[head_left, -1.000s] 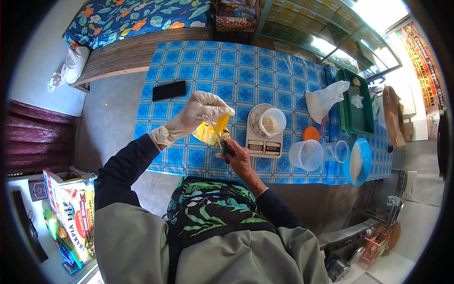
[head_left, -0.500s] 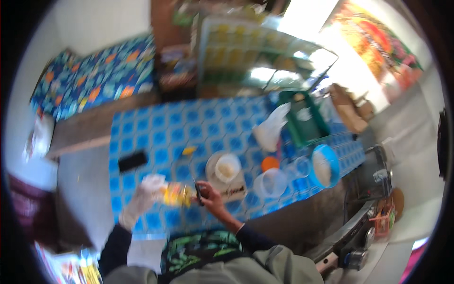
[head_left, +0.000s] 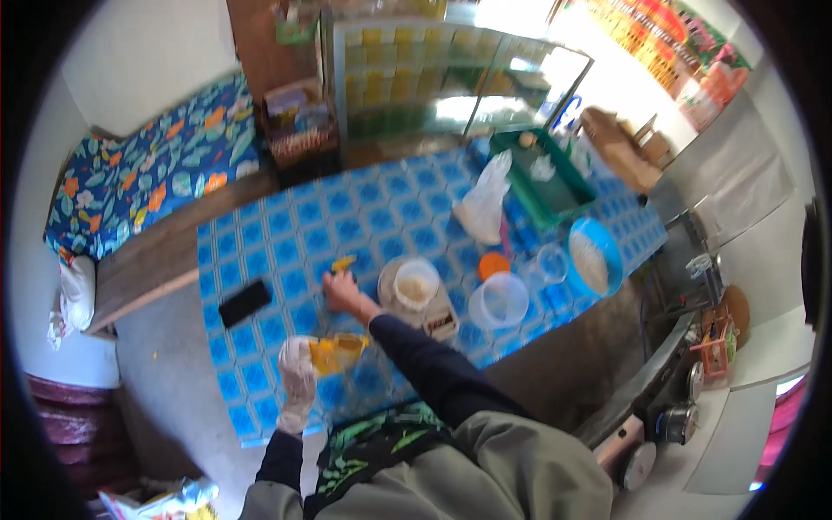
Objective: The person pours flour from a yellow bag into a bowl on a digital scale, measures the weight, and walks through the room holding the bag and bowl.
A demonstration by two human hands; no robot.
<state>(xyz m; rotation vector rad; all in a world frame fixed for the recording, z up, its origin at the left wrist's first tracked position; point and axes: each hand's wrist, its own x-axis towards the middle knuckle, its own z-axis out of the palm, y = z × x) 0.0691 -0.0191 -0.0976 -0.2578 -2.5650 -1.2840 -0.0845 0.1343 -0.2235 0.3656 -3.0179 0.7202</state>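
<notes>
My left hand (head_left: 297,373), in a whitish glove, grips a yellow packet (head_left: 338,353) lying on its side above the near part of the table. My right hand (head_left: 345,293) is bare and reaches across the table with curled fingers. A dark bit of the black-handled scissors (head_left: 339,276) shows at its fingertips; the rest is hidden. Just beyond the fingers lies a small yellow scrap (head_left: 345,262). Right of that hand, a white tub (head_left: 416,286) with pale contents stands on a kitchen scale (head_left: 440,323).
A black phone (head_left: 244,303) lies at left on the blue checked tablecloth (head_left: 286,234). To the right are a clear tub (head_left: 499,302), an orange lid (head_left: 494,265), a white plastic bag (head_left: 485,199), a blue basin (head_left: 596,256) of pale powder and a green crate (head_left: 555,186).
My right hand has moved from beside the packet, forward and left to the yellow scrap, carrying the scissors. My left hand and the packet have shifted slightly right.
</notes>
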